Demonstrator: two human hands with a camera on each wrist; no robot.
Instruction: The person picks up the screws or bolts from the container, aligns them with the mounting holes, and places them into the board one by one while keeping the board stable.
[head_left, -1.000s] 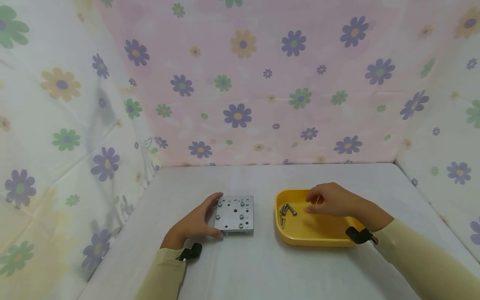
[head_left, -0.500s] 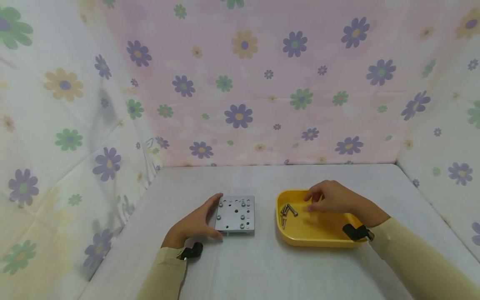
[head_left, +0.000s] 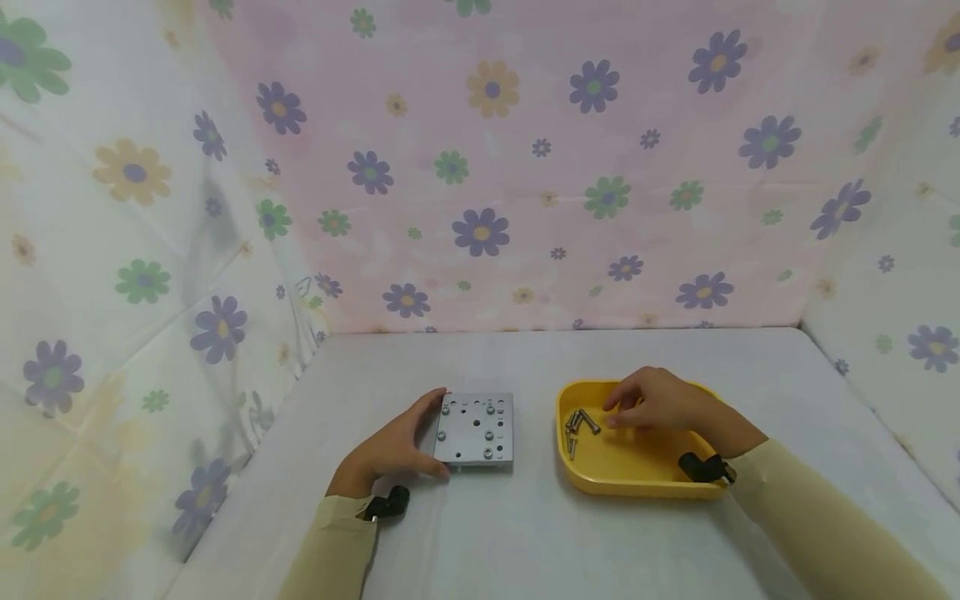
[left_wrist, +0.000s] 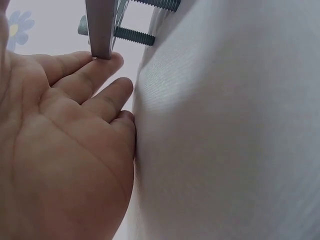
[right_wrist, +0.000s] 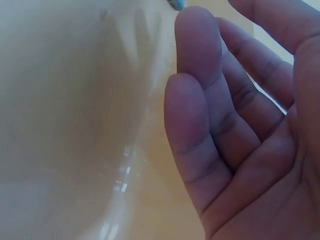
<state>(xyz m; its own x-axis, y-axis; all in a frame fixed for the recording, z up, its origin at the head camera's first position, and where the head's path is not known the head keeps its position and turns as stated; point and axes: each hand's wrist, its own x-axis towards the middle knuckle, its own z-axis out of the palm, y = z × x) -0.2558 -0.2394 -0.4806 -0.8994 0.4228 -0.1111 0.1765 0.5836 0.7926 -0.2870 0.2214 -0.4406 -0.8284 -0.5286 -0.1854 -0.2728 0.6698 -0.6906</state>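
My left hand spans the left side of a square silver metal plate, its thumb at the near corner and a fingertip at the far corner. Several socket-head screws sit in holes on top of the plate. In the left wrist view, threaded screw shanks stick out from its underside, and fingers lie against its edge. Over the yellow tray hovers my right hand, fingers loosely bent and nothing between them. Several loose screws lie in the tray just left of its fingertips.
A white cloth covers the table. Flowered fabric hangs behind the table and on both sides. A strip of tabletop separates the plate from the tray. Small black wrist cameras sit on both wrists.
My right hand has shifted slightly left, closer to the loose screws in the tray. The left hand and the plate have stayed in place; the head view has turned slightly.
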